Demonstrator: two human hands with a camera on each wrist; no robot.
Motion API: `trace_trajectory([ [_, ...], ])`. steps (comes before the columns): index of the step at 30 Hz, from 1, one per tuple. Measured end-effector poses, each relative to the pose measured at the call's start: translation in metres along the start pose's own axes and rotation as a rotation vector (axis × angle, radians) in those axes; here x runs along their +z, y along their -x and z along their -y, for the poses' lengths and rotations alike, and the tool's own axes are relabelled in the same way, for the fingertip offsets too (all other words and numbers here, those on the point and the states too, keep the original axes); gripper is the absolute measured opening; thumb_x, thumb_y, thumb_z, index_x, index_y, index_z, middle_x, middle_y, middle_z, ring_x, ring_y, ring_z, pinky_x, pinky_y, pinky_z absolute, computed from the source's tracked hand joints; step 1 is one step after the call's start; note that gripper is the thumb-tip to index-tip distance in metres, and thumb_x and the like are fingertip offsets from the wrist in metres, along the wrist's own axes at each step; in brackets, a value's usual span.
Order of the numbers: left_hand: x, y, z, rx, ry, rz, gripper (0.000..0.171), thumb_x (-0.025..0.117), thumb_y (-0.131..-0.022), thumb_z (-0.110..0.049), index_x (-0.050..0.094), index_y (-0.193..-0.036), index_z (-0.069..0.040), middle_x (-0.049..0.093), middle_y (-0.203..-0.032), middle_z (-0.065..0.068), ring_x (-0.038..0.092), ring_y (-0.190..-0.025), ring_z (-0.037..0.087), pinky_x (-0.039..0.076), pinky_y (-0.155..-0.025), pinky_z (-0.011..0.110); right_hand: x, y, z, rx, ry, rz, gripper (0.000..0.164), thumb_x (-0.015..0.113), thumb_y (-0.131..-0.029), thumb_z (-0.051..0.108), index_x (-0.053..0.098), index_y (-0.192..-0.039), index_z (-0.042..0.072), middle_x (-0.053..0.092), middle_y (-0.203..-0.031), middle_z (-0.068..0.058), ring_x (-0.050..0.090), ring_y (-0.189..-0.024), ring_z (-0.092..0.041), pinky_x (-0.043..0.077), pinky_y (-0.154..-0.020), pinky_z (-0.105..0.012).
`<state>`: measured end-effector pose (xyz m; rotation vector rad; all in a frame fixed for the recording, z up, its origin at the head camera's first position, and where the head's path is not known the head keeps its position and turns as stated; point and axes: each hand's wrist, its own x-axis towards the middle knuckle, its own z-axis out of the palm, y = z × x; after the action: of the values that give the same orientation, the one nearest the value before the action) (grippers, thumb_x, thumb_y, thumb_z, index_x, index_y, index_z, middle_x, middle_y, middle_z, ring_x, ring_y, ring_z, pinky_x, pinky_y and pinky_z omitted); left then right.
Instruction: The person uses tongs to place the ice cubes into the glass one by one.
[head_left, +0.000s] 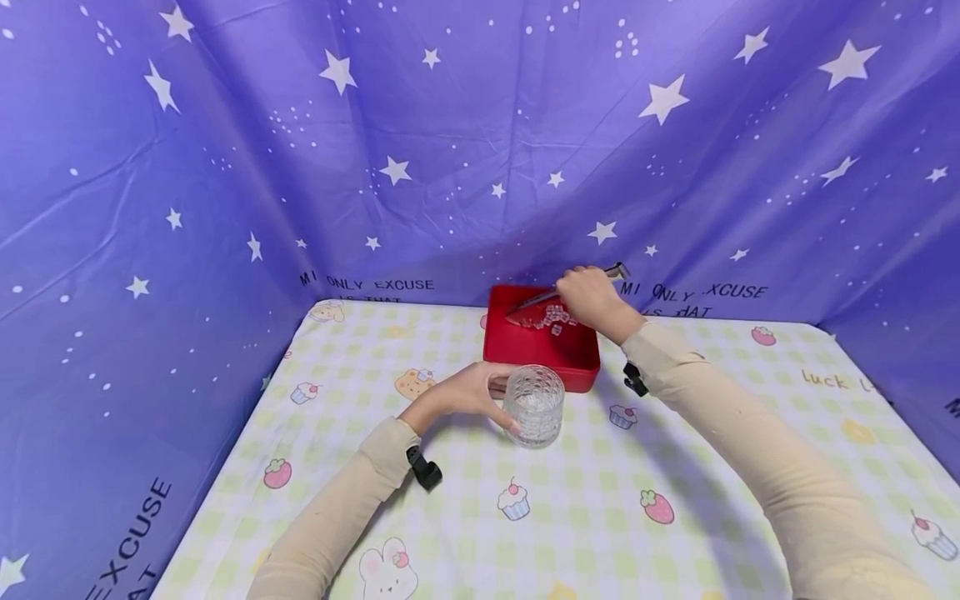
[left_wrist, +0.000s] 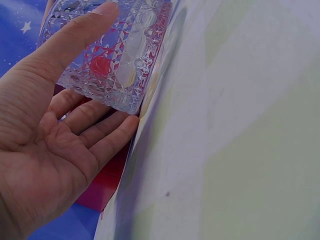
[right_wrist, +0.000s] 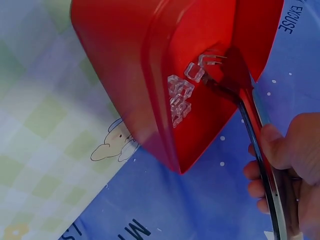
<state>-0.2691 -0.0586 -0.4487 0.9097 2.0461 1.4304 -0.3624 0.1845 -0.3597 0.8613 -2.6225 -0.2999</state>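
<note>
A clear cut-pattern drinking glass [head_left: 536, 412] stands upright on the table, just in front of the red tray [head_left: 517, 352]. My left hand [head_left: 469, 392] holds it from the side, thumb on the near face and fingers round the back. In the left wrist view the thumb lies across the patterned glass [left_wrist: 131, 50]. Over the tray's back right edge, my right hand [head_left: 588, 296] grips metal tongs [right_wrist: 260, 135]. Their dark tips reach down into the tray beside a clear cube [right_wrist: 194, 72]. Several more clear cubes [head_left: 557, 316] lie heaped in the tray.
A pale checked cloth [head_left: 450, 517] with printed cupcakes and strawberries covers the table. Purple star-printed curtain [head_left: 465, 108] hangs close behind the tray and along both sides. Black straps with small devices sit on both sleeved wrists.
</note>
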Motion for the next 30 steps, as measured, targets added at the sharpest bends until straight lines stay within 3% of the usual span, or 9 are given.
trace_trajectory([
  [5,-0.0009,-0.0016,0.0005,0.006,-0.008,0.000,0.086,0.091,-0.071,-0.002,0.053,-0.148,-0.011,0.064,-0.142,0.006,0.060,-0.132,0.020,0.048,-0.112,0.026,-0.0001,-0.0028,0.0017,-0.008,0.012,-0.019,0.027,0.056,-0.086,-0.011,0.064,-0.065,0.005,0.070,-0.075,-0.018,0.065,-0.069,-0.037,0.056,-0.061,-0.048],
  [16,-0.0020,-0.0025,0.0005,0.012,-0.014,0.003,0.086,0.092,-0.070,-0.002,0.054,-0.147,-0.011,0.064,-0.142,0.006,0.061,-0.131,0.019,0.049,-0.111,0.025,0.0030,-0.0053,0.0021,0.014,0.025,0.022,0.020,0.058,-0.085,-0.010,0.067,-0.072,0.002,0.071,-0.078,-0.017,0.065,-0.073,-0.037,0.057,-0.067,-0.048],
  [25,-0.0013,-0.0020,0.0027,0.009,-0.015,0.002,0.086,0.092,-0.071,-0.002,0.054,-0.148,-0.012,0.064,-0.142,0.005,0.061,-0.131,0.019,0.049,-0.111,0.026,0.0074,-0.0016,-0.0009,0.046,0.035,-0.062,0.006,0.063,-0.083,-0.005,0.066,-0.079,-0.002,0.069,-0.079,-0.019,0.065,-0.076,-0.038,0.055,-0.067,-0.047],
  [30,-0.0010,-0.0018,0.0025,0.018,-0.011,0.004,0.086,0.091,-0.071,-0.002,0.054,-0.148,-0.011,0.064,-0.142,0.006,0.061,-0.132,0.019,0.048,-0.112,0.027,0.0069,0.0042,-0.0051,0.078,0.007,-0.139,0.009,0.069,-0.086,0.001,0.064,-0.080,-0.003,0.068,-0.078,-0.019,0.064,-0.075,-0.038,0.053,-0.067,-0.047],
])
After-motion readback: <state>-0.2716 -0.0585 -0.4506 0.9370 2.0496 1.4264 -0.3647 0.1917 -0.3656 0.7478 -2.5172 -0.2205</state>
